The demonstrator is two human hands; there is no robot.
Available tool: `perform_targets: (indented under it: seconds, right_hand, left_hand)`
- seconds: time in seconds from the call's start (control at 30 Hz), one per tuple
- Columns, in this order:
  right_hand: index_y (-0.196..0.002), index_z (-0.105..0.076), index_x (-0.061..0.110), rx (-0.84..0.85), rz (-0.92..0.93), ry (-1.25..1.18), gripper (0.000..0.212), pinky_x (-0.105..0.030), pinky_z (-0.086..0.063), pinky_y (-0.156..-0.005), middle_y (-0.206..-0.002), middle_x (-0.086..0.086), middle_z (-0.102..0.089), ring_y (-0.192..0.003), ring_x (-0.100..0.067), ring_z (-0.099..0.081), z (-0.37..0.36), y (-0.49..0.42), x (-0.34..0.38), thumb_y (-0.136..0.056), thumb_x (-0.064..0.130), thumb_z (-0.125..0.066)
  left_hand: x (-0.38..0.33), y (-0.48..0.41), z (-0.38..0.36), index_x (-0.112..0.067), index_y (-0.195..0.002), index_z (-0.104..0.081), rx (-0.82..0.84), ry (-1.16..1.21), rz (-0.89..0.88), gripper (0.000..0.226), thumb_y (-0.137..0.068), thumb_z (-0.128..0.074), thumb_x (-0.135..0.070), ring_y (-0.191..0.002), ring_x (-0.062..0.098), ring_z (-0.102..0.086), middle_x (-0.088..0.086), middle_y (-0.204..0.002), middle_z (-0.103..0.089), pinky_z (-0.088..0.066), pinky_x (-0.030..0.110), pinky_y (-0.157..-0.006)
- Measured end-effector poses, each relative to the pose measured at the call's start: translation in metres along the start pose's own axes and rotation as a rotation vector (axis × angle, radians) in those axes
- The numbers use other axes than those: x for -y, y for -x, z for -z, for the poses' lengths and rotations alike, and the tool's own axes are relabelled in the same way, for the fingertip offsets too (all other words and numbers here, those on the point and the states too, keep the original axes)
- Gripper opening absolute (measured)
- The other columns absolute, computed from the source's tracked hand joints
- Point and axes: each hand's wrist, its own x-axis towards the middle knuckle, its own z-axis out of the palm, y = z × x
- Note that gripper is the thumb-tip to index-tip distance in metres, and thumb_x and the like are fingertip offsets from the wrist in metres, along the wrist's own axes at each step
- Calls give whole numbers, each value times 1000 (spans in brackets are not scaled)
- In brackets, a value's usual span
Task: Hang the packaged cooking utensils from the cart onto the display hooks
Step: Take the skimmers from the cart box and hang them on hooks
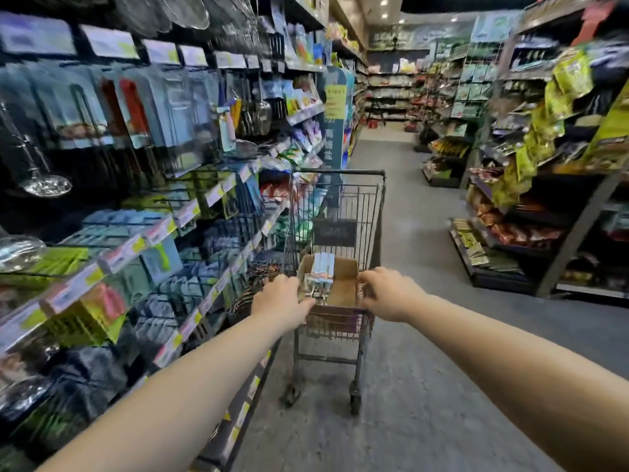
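Note:
A dark wire shopping cart [372,212] stands in the aisle straight ahead of me. In its near end sits an open cardboard box [345,282] with a stack of packaged utensils [321,269] in light blue cards along its left side. My left hand [282,298] grips the left end of the cart's handle. My right hand [388,294] is closed on the right end of the handle, beside the box. On the left wall, packaged utensils hang from display hooks [132,107] under price tags; the picture is blurred there.
Shelving full of kitchen goods [163,253] runs close along the cart's left side. Across the aisle on the right stand snack shelves [531,206]. Grey floor [418,233] stretches ahead to more shelves at the far end.

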Motion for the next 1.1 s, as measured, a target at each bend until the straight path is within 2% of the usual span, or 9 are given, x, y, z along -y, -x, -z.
perform_targets:
  seconds: [0.2,0.4,0.53,0.67,0.83,0.97,1.1]
  right_hand:
    - [-133,-44,24,50,-113,-44,50,-44,-45,-98,-132,-6,-50,-117,-28,-51,-15,-94,-17,-86,36,-57]
    - [-135,-43,24,94,-160,-78,52,-44,-45,-98,-135,-6,-49,-119,-28,-51,-29,-187,-60,-87,36,-56]
    - [-132,-44,22,149,-125,-98,48,-43,-46,-97,-131,-6,-50,-115,-27,-52,-52,-258,-88,-87,35,-56]
    - [-128,-45,19,208,-79,-113,43,-43,-45,-94,-127,-8,-51,-112,-27,-52,-72,-333,-120,-87,30,-51]
    - [-135,-41,20,287,-78,-108,49,-44,-45,-95,-134,-6,-48,-118,-27,-50,-94,-413,-161,-88,32,-49]
    - [-133,-43,20,351,-70,-131,46,-43,-46,-97,-134,-6,-48,-118,-27,-50,-122,-465,-174,-90,31,-50]
    - [-131,-46,20,370,-60,-153,40,-41,-48,-95,-131,-6,-51,-115,-27,-53,-157,-514,-177,-91,24,-48]
  left_hand:
    - [20,-111,-21,-17,-123,-48,106,-1,-67,53,-86,-47,-55,-110,28,-53,6,-129,-47,-49,45,-88]
    - [18,-202,-52,-17,-122,-50,176,49,-79,51,-85,-50,-52,-107,27,-55,7,-125,-51,-50,43,-88]
    - [21,-261,-79,-17,-115,-53,208,61,-25,46,-85,-51,-52,-101,26,-56,6,-119,-52,-50,38,-83]
    - [17,-328,-102,-18,-123,-49,247,53,51,47,-87,-49,-49,-109,23,-53,4,-127,-49,-48,39,-89]
    - [2,-396,-132,-19,-124,-48,274,92,131,45,-87,-51,-45,-111,23,-53,3,-127,-49,-46,39,-89]
    - [1,-437,-162,-19,-128,-46,324,113,183,47,-87,-53,-41,-115,23,-52,2,-130,-48,-44,38,-93]
    - [11,-481,-199,-21,-129,-45,384,128,203,46,-87,-53,-38,-112,20,-53,1,-131,-47,-48,35,-90]
